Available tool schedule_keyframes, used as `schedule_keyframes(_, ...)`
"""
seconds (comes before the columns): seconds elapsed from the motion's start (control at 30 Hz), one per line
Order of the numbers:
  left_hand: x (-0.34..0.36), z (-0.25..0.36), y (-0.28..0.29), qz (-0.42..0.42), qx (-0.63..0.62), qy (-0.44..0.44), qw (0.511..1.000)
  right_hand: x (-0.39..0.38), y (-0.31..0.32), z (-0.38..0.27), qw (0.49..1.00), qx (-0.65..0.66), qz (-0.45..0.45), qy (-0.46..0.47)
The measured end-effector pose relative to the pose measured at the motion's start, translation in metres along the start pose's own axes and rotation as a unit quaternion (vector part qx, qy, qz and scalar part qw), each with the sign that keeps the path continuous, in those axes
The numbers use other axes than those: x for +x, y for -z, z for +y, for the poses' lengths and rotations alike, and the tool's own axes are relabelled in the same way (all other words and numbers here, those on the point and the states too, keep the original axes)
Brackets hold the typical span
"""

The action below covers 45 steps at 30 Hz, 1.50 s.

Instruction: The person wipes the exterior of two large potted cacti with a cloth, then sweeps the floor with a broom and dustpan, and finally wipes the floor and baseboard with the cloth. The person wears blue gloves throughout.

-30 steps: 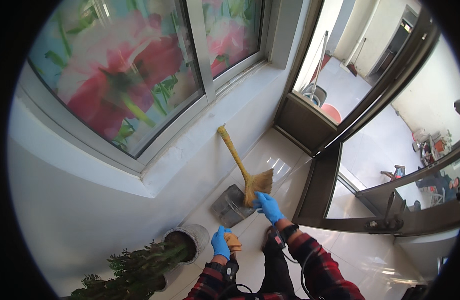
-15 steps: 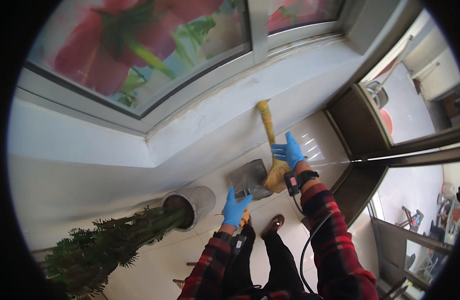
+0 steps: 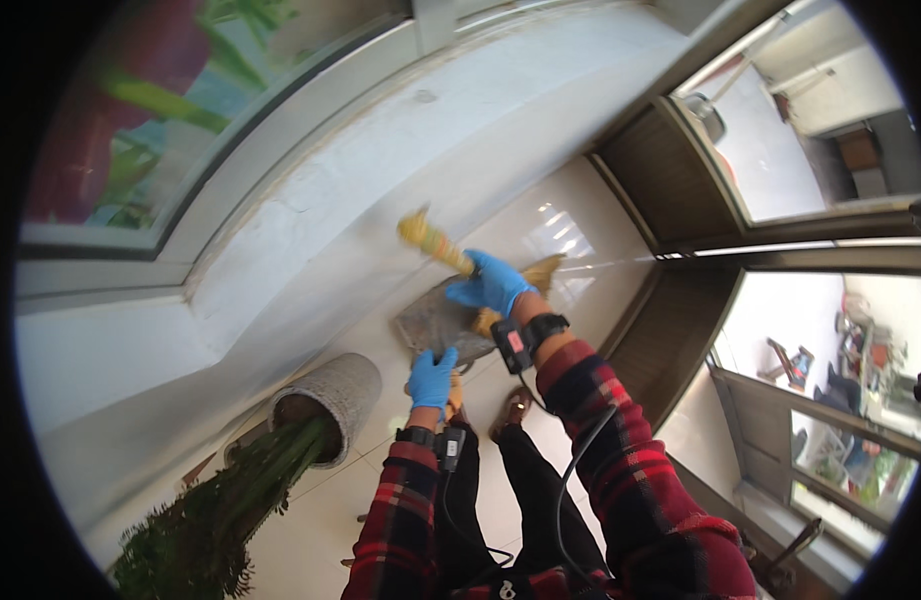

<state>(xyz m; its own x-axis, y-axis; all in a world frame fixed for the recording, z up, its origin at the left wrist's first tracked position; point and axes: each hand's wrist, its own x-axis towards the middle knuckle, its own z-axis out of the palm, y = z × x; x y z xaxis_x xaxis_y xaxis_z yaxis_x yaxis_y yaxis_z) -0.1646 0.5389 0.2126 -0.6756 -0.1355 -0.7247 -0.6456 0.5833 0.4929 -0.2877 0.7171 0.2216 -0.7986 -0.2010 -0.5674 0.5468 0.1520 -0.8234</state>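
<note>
Down by the pale wall (image 3: pixel 310 265), the right hand (image 3: pixel 495 284), in a blue glove, is wrapped around a yellow broom (image 3: pixel 442 250). It grips low on the handle, close to the bristles. The top of the handle leans up and to the left, and it looks a bit blurry. Some bristles stick out past the hand on the right, and some show just under it.

The broom is in front of a gray dustpan (image 3: pixel 435 322) on the shiny floor (image 3: pixel 560 210). I cannot tell if the broom touches the pan.

The left hand (image 3: pixel 431 380) has a blue glove too. It is near the bottom edge of the pan, with its thumb held apart. A tan cloth (image 3: pixel 454 397) shows right at this hand, but I cannot tell if the fingers are squeezing it.

The sleeves (image 3: pixel 625 460) are red and black, with dark bands around the wrists. A brown shoe (image 3: pixel 510 410) is on the floor below the pan. To the left, a gray pot (image 3: pixel 358 395) has a green plant (image 3: pixel 205 510) in it. Up high is a window (image 3: pixel 80 120) with big flowers on it. On the right is a brown door (image 3: pixel 670 170).
</note>
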Motion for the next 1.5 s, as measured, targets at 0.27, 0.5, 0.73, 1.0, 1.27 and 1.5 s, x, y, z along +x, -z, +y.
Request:
schedule_keyframes(0.27,0.007,-0.019,-0.002,0.038,0.015,-0.052,0.998,-0.214,0.002,0.029,0.834,0.456,0.126,-0.283)
schedule_keyframes(0.5,0.012,-0.014,-0.004,0.005,-0.011,-0.038,0.999,-0.254,0.019,0.025,0.863,0.422,0.181,-0.212)
schedule_keyframes(0.73,0.006,-0.006,-0.004,-0.009,-0.007,-0.035,0.999,-0.198,0.044,0.059,0.88,0.391,0.197,-0.186)
schedule_keyframes(1.0,0.001,0.003,0.0,-0.022,0.021,0.006,1.0,-0.204,0.146,0.122,0.879,-0.273,0.297,-0.253)
schedule_keyframes(1.27,0.001,0.002,-0.005,-0.001,-0.036,-0.036,0.999,-0.2,0.229,0.06,0.895,-0.27,0.193,-0.297)
schedule_keyframes(1.5,-0.003,0.002,-0.003,0.002,-0.01,0.016,1.0,-0.198,0.256,0.059,0.878,-0.252,0.137,-0.383)
